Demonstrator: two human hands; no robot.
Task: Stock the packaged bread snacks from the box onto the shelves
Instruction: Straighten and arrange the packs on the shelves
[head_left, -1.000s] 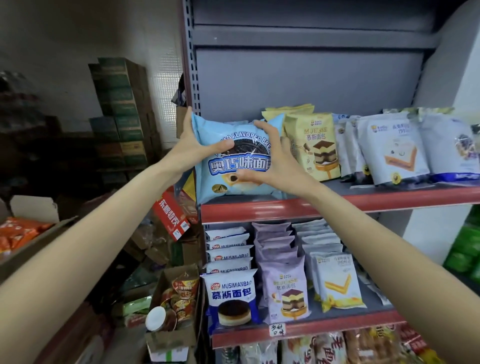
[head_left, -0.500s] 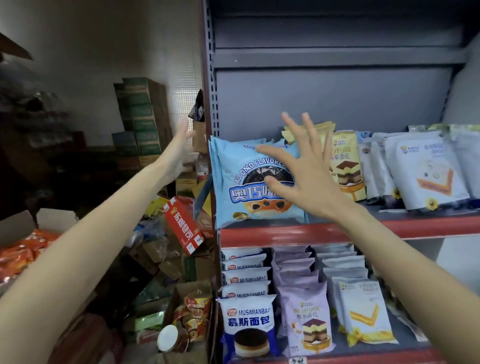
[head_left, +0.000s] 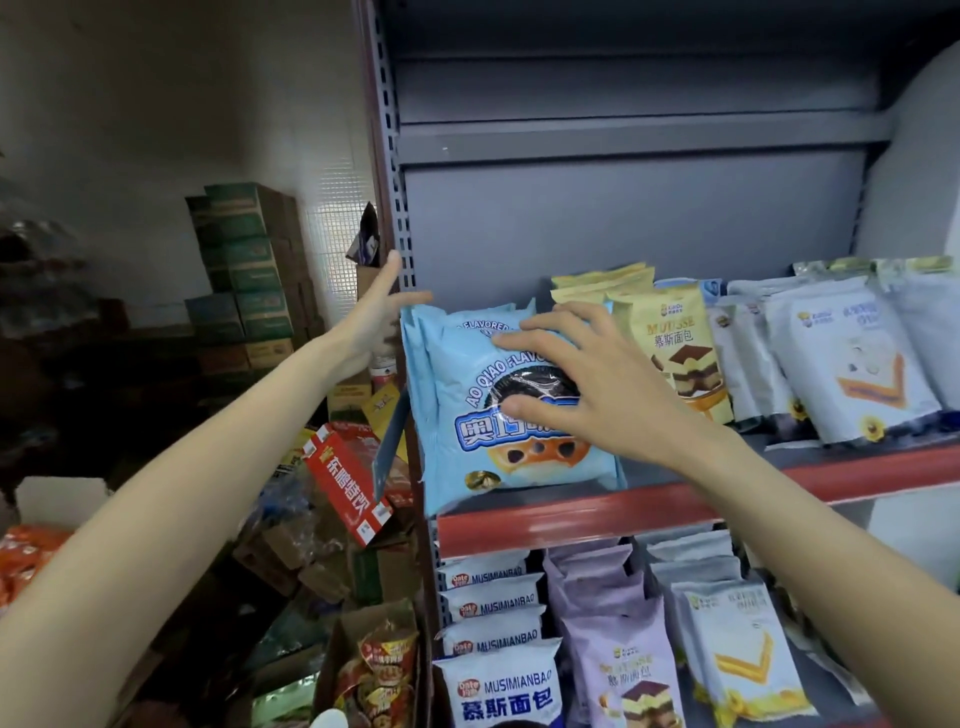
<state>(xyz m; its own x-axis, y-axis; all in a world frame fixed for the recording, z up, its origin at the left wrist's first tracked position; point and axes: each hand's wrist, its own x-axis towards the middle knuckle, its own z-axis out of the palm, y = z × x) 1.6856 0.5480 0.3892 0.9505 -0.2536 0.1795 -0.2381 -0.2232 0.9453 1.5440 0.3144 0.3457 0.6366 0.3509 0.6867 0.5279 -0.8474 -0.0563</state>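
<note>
A light blue bread packet (head_left: 483, 415) stands upright at the left end of the upper shelf (head_left: 571, 514), with more blue packets behind it. My right hand (head_left: 587, 384) lies flat against its front, fingers spread and straight. Beside the shelf's upright post, my left hand (head_left: 371, 322) is open, its fingertips at the packets' top left corner. It holds nothing. Yellow mousse bread packets (head_left: 670, 343) and white packets (head_left: 852, 353) fill the shelf to the right.
The lower shelf holds rows of Musimianbao packets (head_left: 498, 691), purple packets (head_left: 623, 660) and white-yellow packets (head_left: 743, 654). Left of the shelving are a red carton (head_left: 345, 483), an open snack box (head_left: 379, 670) and stacked green cartons (head_left: 244, 265).
My right hand has lowered onto the front of the blue packet. My left hand has moved right, from out in the aisle to the packets' top left corner.
</note>
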